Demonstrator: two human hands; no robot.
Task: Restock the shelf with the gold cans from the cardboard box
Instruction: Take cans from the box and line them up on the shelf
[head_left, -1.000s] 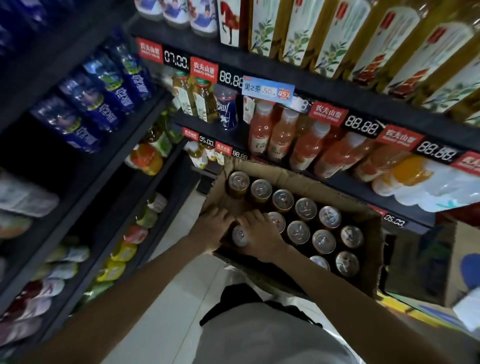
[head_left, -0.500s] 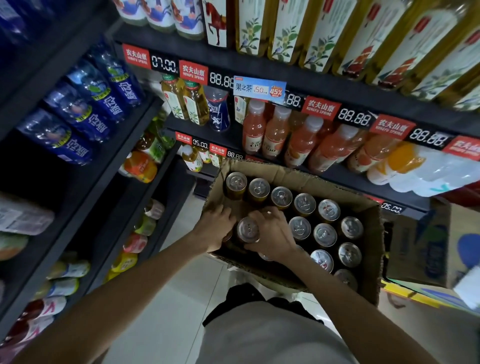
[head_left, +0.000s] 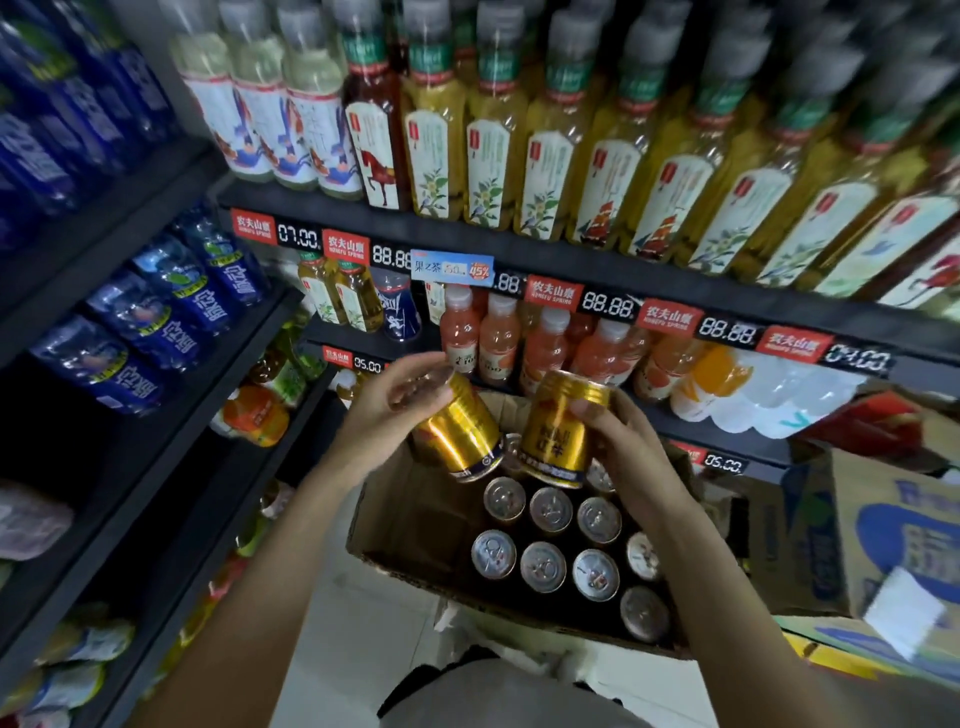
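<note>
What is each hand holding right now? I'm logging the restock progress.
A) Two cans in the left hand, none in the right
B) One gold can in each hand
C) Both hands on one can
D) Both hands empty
B: the left hand grips one gold can tilted, and the right hand holds a second gold can above the cardboard box.

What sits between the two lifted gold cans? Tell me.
In the head view, nothing sits between the left can and the right can; only a narrow gap, through which a boxed can's top shows below.
</note>
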